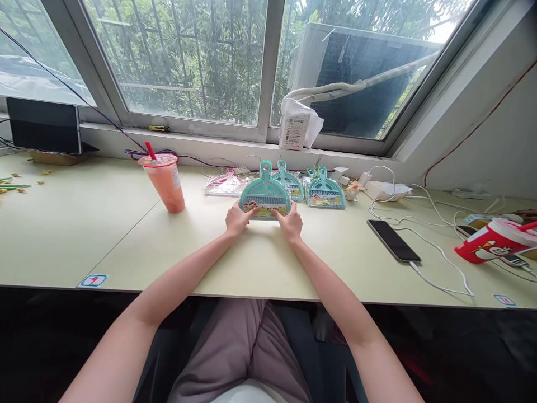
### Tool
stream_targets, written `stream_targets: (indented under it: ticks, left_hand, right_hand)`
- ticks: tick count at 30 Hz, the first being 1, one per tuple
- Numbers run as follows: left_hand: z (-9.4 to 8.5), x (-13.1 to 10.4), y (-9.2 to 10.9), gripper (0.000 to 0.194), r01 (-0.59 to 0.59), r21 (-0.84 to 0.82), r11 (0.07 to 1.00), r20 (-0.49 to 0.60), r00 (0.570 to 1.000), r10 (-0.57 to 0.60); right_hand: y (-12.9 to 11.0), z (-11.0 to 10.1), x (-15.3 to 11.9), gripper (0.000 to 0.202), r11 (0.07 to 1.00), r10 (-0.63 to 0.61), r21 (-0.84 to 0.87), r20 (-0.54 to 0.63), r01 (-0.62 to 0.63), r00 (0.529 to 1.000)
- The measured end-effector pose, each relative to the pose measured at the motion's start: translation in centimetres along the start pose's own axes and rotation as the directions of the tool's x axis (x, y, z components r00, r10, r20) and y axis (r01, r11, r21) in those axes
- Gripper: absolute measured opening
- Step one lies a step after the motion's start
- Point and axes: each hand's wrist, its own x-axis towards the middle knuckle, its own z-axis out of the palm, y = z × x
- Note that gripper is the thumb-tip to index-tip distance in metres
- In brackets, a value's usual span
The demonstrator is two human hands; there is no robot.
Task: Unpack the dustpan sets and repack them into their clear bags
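Between my hands stands a teal mini dustpan and brush set (265, 193), upright with its handle at the top and a printed label low on its front. My left hand (239, 219) grips its lower left side, thumb across the front. On the lower right side my right hand (289, 222) holds it the same way. Just behind are another teal dustpan set (289, 183) in clear wrap and, to the right, a third teal set (325, 191). A pink wrapped set (226, 182) lies behind to the left.
A cup of pink drink (163, 182) with a red straw stands left. To the right lie a phone (393, 240) on a white cable and a tilted red cup (495, 240). A tablet (44, 126) stands far left; a white box (296, 126) sits on the windowsill.
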Motion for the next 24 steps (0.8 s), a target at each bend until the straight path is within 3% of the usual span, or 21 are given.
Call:
stream_targets:
  ticks: [4, 8, 17, 20, 24]
  left_hand:
    - [-0.2, -0.1, 0.4, 0.050, -0.031, 0.026, 0.999, -0.015, 0.999, 0.032]
    - [-0.7, 0.3, 0.2, 0.046, -0.059, 0.028, 0.998, -0.029, 0.998, 0.060]
    - [-0.2, 1.7, -1.0, 0.049, -0.137, -0.194, 0.971, 0.072, 0.986, 0.153]
    - [-0.4, 2.3, -1.3, 0.053, -0.147, -0.260, 0.954, 0.169, 0.966, 0.195]
    - [-1.1, 3.0, -1.8, 0.060, -0.147, -0.328, 0.933, 0.384, 0.882, 0.274]
  right_hand:
    - [0.3, -0.2, 0.7, 0.048, 0.989, 0.051, 0.131, 0.076, -0.061, 0.996]
    - [1.1, -0.6, 2.0, 0.040, 0.940, 0.022, 0.330, 0.206, -0.090, 0.978]
    - [2.8, -1.6, 3.9, 0.037, 0.914, -0.001, 0.400, 0.174, -0.070, 0.985]
    - [3.2, -2.0, 4.2, 0.039, 0.913, 0.028, 0.397, 0.169, -0.094, 0.985]
    - [3.5, -2.2, 4.3, 0.041, 0.928, 0.064, 0.356, 0.135, -0.109, 0.989]
